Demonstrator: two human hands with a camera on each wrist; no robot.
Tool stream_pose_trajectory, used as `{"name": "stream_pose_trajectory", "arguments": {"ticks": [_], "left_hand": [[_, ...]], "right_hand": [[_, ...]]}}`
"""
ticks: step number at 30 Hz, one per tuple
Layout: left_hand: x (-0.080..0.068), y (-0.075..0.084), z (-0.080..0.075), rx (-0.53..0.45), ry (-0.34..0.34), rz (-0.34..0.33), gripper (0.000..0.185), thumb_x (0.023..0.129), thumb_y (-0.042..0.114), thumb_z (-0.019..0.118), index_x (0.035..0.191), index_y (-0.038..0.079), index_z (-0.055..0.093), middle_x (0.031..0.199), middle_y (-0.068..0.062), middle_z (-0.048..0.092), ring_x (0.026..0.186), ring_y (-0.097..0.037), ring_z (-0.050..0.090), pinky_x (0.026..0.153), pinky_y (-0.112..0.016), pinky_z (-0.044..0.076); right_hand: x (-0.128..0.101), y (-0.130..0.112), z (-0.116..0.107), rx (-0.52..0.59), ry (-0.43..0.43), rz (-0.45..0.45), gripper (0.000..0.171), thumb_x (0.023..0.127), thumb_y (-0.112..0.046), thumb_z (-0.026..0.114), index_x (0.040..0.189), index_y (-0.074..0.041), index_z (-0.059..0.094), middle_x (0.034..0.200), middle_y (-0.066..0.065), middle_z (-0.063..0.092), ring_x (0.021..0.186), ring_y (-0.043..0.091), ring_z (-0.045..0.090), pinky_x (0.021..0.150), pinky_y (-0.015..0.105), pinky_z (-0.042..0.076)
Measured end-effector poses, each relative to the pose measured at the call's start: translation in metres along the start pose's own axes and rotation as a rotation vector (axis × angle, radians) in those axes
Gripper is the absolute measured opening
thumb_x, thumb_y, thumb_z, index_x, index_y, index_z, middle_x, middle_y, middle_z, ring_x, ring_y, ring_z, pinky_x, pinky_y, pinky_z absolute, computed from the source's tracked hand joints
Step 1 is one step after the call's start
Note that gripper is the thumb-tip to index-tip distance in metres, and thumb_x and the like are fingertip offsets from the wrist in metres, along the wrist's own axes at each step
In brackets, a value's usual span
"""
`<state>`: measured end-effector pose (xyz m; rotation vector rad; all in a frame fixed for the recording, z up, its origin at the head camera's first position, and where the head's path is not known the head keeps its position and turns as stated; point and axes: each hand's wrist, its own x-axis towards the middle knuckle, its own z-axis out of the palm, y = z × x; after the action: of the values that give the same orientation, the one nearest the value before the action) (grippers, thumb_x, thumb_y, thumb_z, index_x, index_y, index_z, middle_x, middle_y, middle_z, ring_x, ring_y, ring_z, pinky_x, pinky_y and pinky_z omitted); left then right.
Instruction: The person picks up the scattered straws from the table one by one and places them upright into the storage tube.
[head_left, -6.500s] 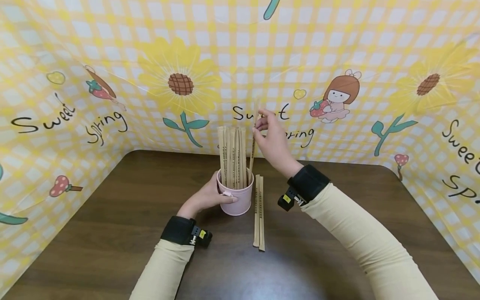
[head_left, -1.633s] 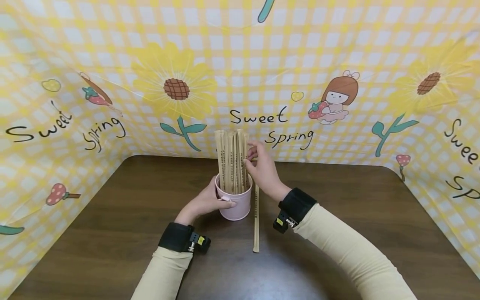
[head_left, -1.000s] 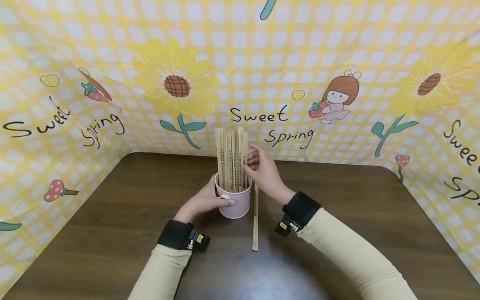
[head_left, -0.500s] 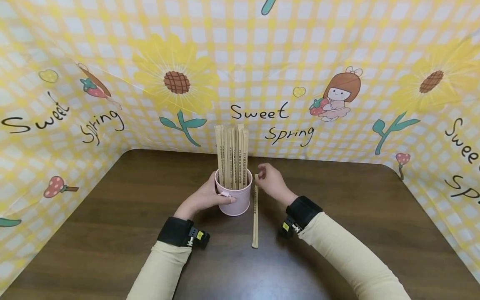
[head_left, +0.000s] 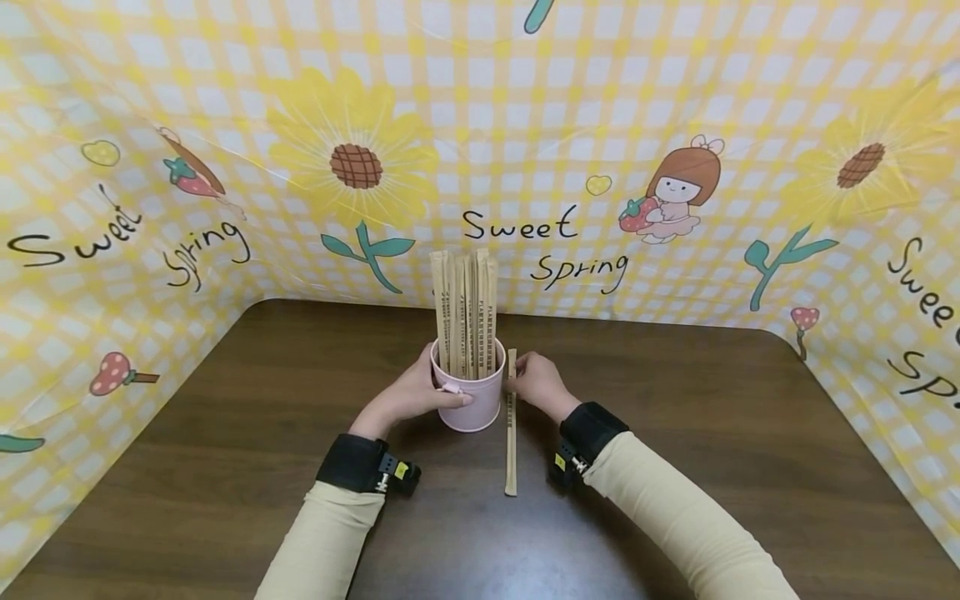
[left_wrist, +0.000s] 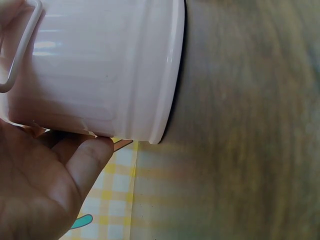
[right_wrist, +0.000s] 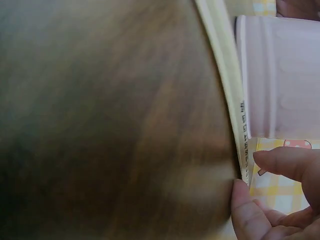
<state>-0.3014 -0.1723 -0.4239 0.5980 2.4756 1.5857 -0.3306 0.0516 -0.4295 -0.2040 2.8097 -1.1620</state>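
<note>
A pink cup [head_left: 474,407] stands mid-table with several paper-wrapped chopstick packets [head_left: 465,312] upright in it. My left hand [head_left: 438,387] grips the cup from the left, thumb across its front; the left wrist view shows the cup wall [left_wrist: 100,65] against my palm [left_wrist: 45,185]. One wrapped packet [head_left: 511,442] lies flat on the table just right of the cup. My right hand [head_left: 516,383] is low at that packet's far end. In the right wrist view, thumb and a finger [right_wrist: 285,164] pinch the end of the packet [right_wrist: 227,85] beside the cup [right_wrist: 280,75].
The dark wooden table [head_left: 712,433] is walled on three sides by a yellow checked cloth [head_left: 600,125] printed with sunflowers and "Sweet Spring". Both forearms wear cream sleeves with black wrist straps.
My right hand dropped from the packets standing in the cup down to the far end of the packet on the table. One packet lies there now, two before. The left hand stayed.
</note>
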Motion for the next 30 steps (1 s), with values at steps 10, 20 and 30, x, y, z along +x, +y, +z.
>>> {"name": "stream_pose_trajectory", "arguments": {"ticks": [10,20,30], "left_hand": [[-0.001,0.001,-0.001,-0.006,-0.006,0.008,0.095,0.084,0.010,0.080,0.156,0.002,0.019,0.145,-0.026,0.046,0.129,-0.035,0.053,0.103,-0.038,0.046],[-0.003,0.001,0.005,-0.016,-0.002,-0.001,0.095,0.082,0.010,0.080,0.155,0.000,0.020,0.143,-0.026,0.047,0.128,-0.035,0.053,0.102,-0.037,0.046],[-0.003,0.001,0.001,-0.037,-0.003,0.001,0.096,0.082,0.010,0.080,0.155,0.001,0.019,0.144,-0.025,0.047,0.129,-0.034,0.053,0.102,-0.035,0.046]], "right_hand": [[0.003,-0.002,0.004,-0.072,0.045,-0.037,0.019,0.076,-0.001,0.072,0.091,0.005,0.063,0.070,0.002,0.051,0.065,0.017,0.048,0.063,0.024,0.041],[0.000,0.006,0.000,0.055,0.010,0.006,0.010,0.076,0.001,0.070,0.078,0.002,0.060,0.059,-0.004,0.045,0.052,0.009,0.043,0.054,0.020,0.037],[-0.013,-0.003,-0.036,-0.005,0.106,-0.174,0.049,0.085,0.006,0.060,0.133,0.014,0.054,0.086,0.017,0.069,0.075,0.025,0.065,0.069,0.032,0.055]]}}
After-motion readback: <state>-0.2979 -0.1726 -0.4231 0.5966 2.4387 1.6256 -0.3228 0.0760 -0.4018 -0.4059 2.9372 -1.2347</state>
